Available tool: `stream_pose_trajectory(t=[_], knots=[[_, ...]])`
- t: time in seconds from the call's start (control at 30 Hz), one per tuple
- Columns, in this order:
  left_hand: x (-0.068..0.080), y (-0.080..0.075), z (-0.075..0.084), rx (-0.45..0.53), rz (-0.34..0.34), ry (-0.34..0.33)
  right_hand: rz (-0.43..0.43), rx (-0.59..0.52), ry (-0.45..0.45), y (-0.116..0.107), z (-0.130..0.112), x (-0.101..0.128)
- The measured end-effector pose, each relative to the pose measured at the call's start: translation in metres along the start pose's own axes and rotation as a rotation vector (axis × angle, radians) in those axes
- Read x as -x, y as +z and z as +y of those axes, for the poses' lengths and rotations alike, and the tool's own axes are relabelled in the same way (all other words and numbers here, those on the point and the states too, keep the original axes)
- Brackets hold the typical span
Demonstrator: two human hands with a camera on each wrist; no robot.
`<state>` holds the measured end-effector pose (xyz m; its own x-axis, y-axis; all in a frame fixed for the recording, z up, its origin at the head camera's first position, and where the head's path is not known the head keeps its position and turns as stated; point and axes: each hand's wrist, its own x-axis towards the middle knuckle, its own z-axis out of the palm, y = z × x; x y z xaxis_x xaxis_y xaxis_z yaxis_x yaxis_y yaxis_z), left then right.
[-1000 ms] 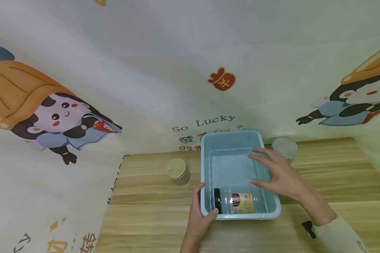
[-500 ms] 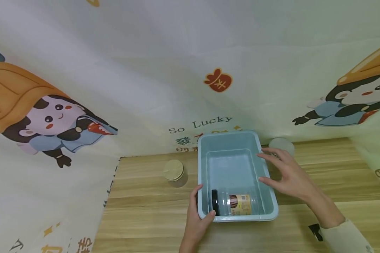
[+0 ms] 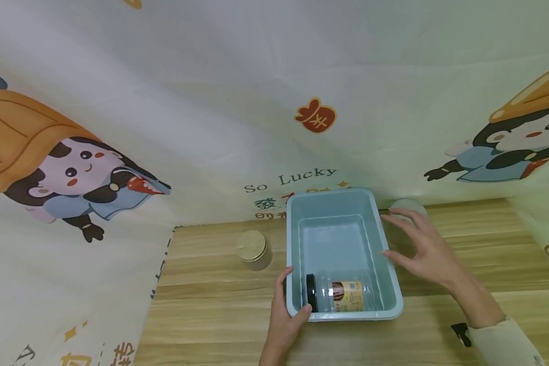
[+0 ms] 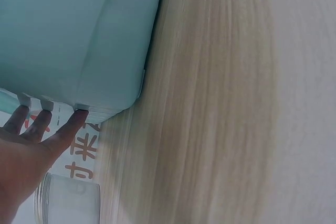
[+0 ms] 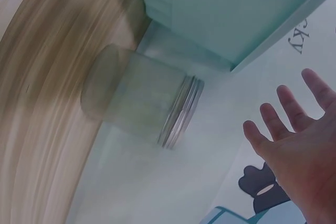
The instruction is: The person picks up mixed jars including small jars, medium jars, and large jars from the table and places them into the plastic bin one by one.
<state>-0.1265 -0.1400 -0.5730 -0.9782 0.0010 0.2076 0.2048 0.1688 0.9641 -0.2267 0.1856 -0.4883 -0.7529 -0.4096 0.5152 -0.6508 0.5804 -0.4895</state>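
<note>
A light blue plastic basin [image 3: 343, 316] stands on the wooden table. Inside, along its near end, a clear plastic jar [image 3: 348, 296] with a black lid and printed label lies on its side. My left hand [image 3: 284, 319] grips the basin's near left corner, thumb over the rim; in the left wrist view its fingertips [image 4: 79, 116] press the outer wall. Just outside the basin's right rim, my right hand [image 3: 430, 254] is held with fingers spread and nothing in it. Partly behind it stands a silver-lidded jar [image 5: 147, 95], clear-walled in the right wrist view and apart from the fingers.
Left of the basin stands another jar [image 3: 251, 246] with a gold-toned lid. A printed white cloth [image 3: 219, 127] with cartoon figures hangs behind the table and along its sides. Near the right sleeve [image 3: 503, 340] lies a small black item [image 3: 461, 334].
My right hand has moved right, from above the basin to outside its right rim, and now covers part of the silver-lidded jar. My left hand keeps its grip on the corner.
</note>
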Motion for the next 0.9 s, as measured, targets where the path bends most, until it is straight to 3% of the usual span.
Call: stream_pose_trajectory(t=[0.43, 0.67, 0.9], knots=[[0.001, 0.001, -0.003, -0.016, 0.017, 0.029, 0.052, -0.002, -0.03, -0.004, 0.012, 0.004], [0.001, 0.001, -0.002, -0.003, 0.011, 0.011, 0.049, -0.002, 0.042, -0.006, 0.018, 0.006], [0.001, 0.001, -0.002, -0.005, 0.011, 0.039, 0.056, 0.002, 0.095, -0.009, 0.023, 0.01]])
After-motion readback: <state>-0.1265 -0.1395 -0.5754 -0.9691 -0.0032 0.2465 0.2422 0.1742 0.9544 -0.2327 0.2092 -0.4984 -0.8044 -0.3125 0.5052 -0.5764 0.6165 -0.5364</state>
